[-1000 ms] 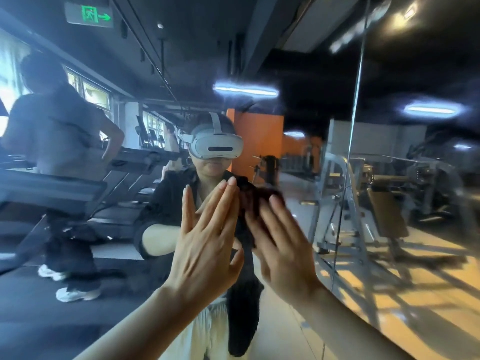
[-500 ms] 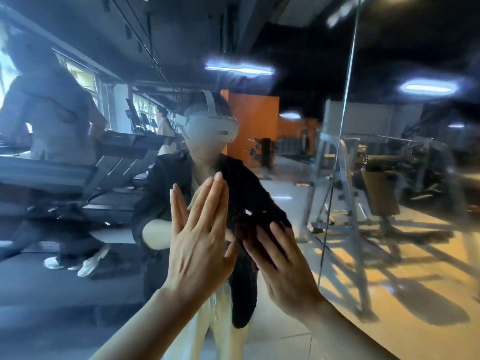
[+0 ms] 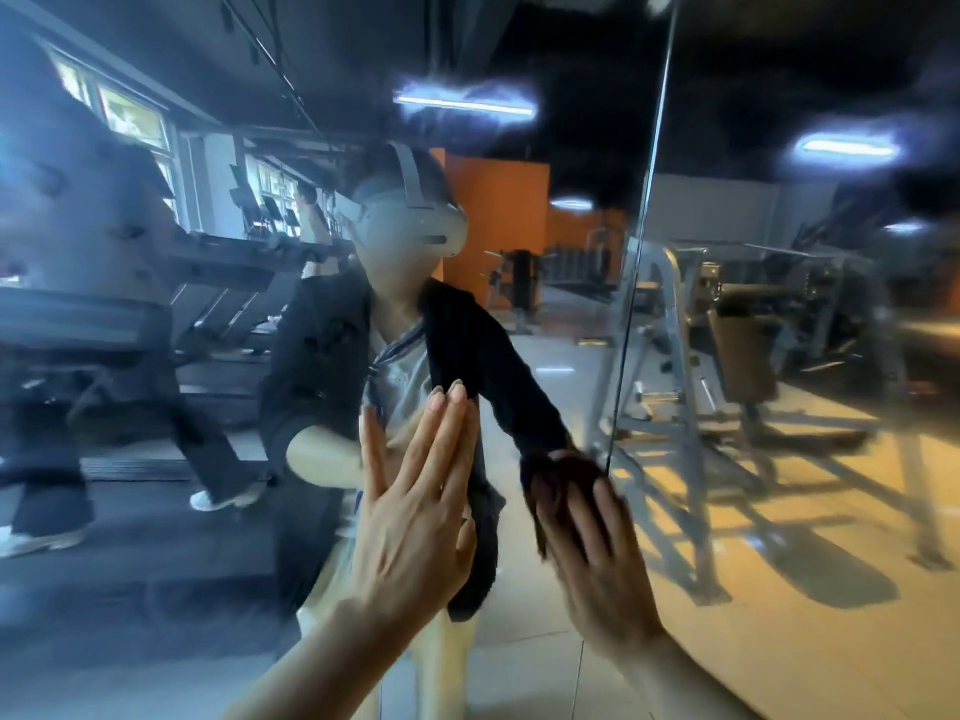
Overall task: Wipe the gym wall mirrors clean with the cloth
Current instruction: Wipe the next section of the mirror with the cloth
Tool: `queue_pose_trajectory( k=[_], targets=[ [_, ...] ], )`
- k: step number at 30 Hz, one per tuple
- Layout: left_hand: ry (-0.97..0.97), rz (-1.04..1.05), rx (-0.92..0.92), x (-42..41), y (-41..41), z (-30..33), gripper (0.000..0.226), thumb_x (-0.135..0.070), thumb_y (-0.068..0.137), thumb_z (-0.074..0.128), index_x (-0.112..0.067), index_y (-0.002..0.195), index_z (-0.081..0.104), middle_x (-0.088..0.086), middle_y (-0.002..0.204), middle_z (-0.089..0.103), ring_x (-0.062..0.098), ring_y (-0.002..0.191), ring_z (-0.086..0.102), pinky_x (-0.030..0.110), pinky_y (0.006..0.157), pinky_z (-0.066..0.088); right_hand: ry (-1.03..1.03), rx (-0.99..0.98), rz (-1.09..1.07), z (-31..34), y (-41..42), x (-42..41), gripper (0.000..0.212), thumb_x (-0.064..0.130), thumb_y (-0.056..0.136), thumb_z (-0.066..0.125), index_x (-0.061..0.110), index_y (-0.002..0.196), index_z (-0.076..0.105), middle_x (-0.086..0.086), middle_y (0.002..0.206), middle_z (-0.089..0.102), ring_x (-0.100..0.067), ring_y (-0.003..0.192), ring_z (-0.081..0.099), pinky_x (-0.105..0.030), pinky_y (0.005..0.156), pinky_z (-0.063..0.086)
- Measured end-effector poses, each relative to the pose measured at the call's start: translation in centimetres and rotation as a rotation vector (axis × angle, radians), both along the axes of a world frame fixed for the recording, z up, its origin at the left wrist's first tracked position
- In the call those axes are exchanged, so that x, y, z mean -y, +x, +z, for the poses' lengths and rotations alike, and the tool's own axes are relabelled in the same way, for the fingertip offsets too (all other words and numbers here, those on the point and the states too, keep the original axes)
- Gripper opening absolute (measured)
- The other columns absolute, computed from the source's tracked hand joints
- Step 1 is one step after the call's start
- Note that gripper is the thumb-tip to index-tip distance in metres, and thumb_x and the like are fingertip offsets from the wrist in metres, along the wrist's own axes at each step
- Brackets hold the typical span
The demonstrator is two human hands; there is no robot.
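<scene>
Big glossy wall mirror [image 3: 779, 511] here, smooth glass with a thin vertical seam [image 3: 644, 226] where two panels meet, and the surface looks a bit hazy and smeared, though the whole shot is blurred so hard to say how much. The cloth [image 3: 558, 485] is dark, brownish-maroon, soft and bunched up, kind of fuzzy-looking. It sits flat against the glass just left of the seam, low in the panel.

Right hand [image 3: 597, 558] is on top of the cloth, fingers straight and spread, palm pushing it onto the mirror. The cloth pokes out past the fingertips. Not gripping it, just pressing.

Left hand [image 3: 415, 511] is beside it with a gap between them, wide and flat, fingers together and pointing up, thumb out to the side, fingertips meeting their own reflection on the glass. It holds nothing.

In the reflection you get the person in a white headset [image 3: 410, 220] and a dark jacket, a row of treadmills [image 3: 223, 283] on the left with someone walking on one, grey steel weight machines [image 3: 727, 330] on the right, an orange wall [image 3: 498, 226] and a shiny pale floor.
</scene>
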State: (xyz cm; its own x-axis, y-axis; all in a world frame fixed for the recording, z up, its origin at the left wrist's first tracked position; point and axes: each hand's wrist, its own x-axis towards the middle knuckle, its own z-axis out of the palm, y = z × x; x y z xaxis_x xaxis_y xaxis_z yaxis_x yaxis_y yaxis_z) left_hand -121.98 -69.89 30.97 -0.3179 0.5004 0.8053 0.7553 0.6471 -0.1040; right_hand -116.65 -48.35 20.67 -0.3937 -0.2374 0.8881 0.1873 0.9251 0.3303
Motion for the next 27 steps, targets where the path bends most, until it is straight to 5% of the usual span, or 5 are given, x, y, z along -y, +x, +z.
queue_pose_trajectory(
  k=[4, 10, 17, 24, 27],
  targets=[
    [-0.021, 0.043, 0.026, -0.4, 0.4, -0.6, 0.113, -0.022, 0.064, 0.084, -0.002, 0.157, 0.021, 0.010, 0.167, 0.011, 0.022, 0.154, 0.008, 0.068, 0.118, 0.004, 0.085, 0.086, 0.010, 0.6, 1.0, -1.0, 0.073, 0.016, 0.095, 0.044, 0.021, 0.161, 0.015, -0.010, 0.155, 0.034, -0.030, 0.155, 0.004, -0.048, 0.126, 0.010],
    [-0.055, 0.109, 0.071, -0.5, 1.2, -0.9, 0.113, -0.034, 0.071, 0.080, -0.006, 0.159, 0.014, 0.009, 0.167, 0.006, 0.023, 0.154, 0.005, 0.071, 0.116, 0.009, -0.312, -0.385, 0.159, 16.6, -2.9, 2.1, 0.054, 0.017, 0.097, 0.059, 0.008, 0.149, 0.046, -0.023, 0.152, 0.040, -0.042, 0.146, 0.023, -0.054, 0.121, 0.023],
    [0.148, 0.024, 0.149, 1.6, 1.9, -3.2, 0.078, -0.034, 0.085, 0.052, -0.006, 0.155, 0.030, 0.006, 0.165, 0.021, 0.019, 0.153, 0.018, 0.058, 0.122, 0.006, 0.230, 0.116, 0.203, -0.4, -1.8, 3.7, 0.061, 0.020, 0.100, 0.048, 0.020, 0.156, 0.026, -0.005, 0.159, 0.031, -0.029, 0.155, 0.005, -0.049, 0.125, 0.012],
    [0.248, 0.178, 0.130, 4.4, 1.2, -2.1, 0.107, -0.021, 0.073, 0.077, -0.011, 0.159, 0.015, 0.006, 0.167, 0.011, 0.021, 0.154, 0.007, 0.050, 0.124, 0.002, -0.246, -0.312, 0.376, 17.3, -4.3, 6.1, 0.044, 0.017, 0.101, 0.054, 0.002, 0.142, 0.054, -0.026, 0.152, 0.041, -0.042, 0.146, 0.025, -0.050, 0.123, 0.020],
    [0.265, 0.245, 0.150, 5.2, 1.0, -1.4, 0.099, -0.026, 0.079, 0.065, -0.011, 0.160, 0.009, 0.007, 0.167, 0.010, 0.021, 0.154, 0.006, 0.050, 0.124, 0.001, -0.072, -0.241, 0.454, 15.4, -6.0, 8.4, 0.039, 0.010, 0.097, 0.059, -0.002, 0.134, 0.060, -0.026, 0.147, 0.048, -0.041, 0.142, 0.033, -0.050, 0.121, 0.027]
  ],
)
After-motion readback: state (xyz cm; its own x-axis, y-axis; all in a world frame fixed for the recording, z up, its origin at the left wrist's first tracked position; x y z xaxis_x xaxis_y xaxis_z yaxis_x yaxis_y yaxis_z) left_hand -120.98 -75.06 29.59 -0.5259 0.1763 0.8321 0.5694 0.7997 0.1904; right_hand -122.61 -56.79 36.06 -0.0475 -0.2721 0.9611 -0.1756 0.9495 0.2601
